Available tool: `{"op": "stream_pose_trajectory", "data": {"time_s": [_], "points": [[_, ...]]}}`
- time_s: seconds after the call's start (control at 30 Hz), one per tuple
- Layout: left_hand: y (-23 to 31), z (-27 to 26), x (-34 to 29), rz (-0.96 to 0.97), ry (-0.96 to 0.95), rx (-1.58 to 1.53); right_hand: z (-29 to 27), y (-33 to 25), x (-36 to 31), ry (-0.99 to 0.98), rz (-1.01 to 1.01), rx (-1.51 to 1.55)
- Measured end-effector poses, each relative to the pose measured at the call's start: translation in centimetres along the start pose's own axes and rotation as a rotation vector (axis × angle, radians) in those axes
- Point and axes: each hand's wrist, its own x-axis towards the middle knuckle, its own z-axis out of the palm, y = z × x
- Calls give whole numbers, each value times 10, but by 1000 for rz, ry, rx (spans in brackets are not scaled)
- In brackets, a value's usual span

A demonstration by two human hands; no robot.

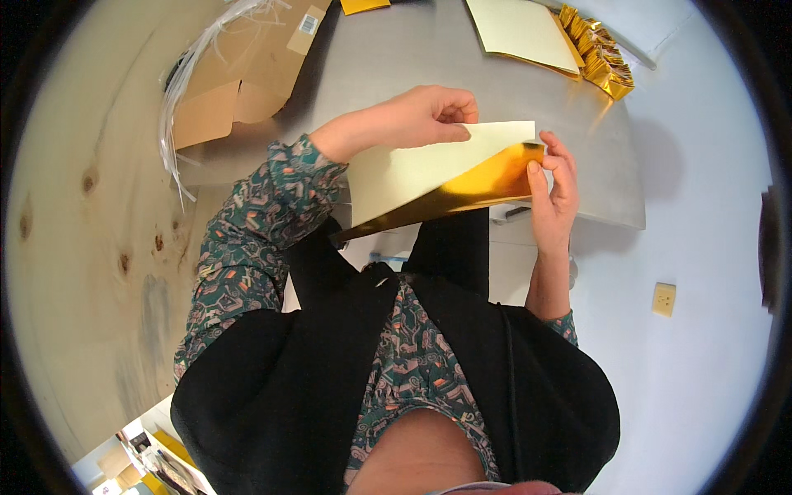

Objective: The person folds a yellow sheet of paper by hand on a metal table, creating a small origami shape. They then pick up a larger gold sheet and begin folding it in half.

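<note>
A sheet of foil paper (429,165), pale cream on one face and shiny gold on the other, is held over the near edge of the metal table. Its near part curls up so the gold face shows. My left hand (417,120) reaches across from the left, closed with the thumb and curled fingers at the sheet's far edge. At the sheet's right end, my right hand (554,194) pinches the gold side near the corner between thumb and fingers.
On the grey metal table (396,58), a cream stack of sheets (528,37) lies at the far right, beside a row of folded gold foil pieces (601,58). An opened cardboard box (235,82) and white plastic strips (186,91) stand at the left. A wooden panel (99,231) borders the left side.
</note>
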Motion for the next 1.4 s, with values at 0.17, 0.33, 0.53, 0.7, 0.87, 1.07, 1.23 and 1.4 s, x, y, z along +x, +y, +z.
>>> {"op": "stream_pose_trajectory", "data": {"time_s": [0.17,0.33,0.53,0.7,0.87,1.07,1.23,1.4], "points": [[19,4,-16,55,-41,-103,-5,-2,13,-124,273,236],[38,13,-2,-10,89,-221,-17,5,33,-148,338,288],[42,15,-9,-25,155,23,-6,-10,45,-173,325,319],[39,19,-10,-1,194,-18,-8,-21,60,-187,371,323],[41,21,-11,20,217,-34,-10,-22,67,-240,356,308],[40,21,-14,38,229,-33,-6,-23,65,-217,358,325],[41,21,-17,-19,215,-65,-6,-25,65,-209,364,335],[42,22,-20,-3,223,-76,-3,-28,63,-205,351,321]]}}
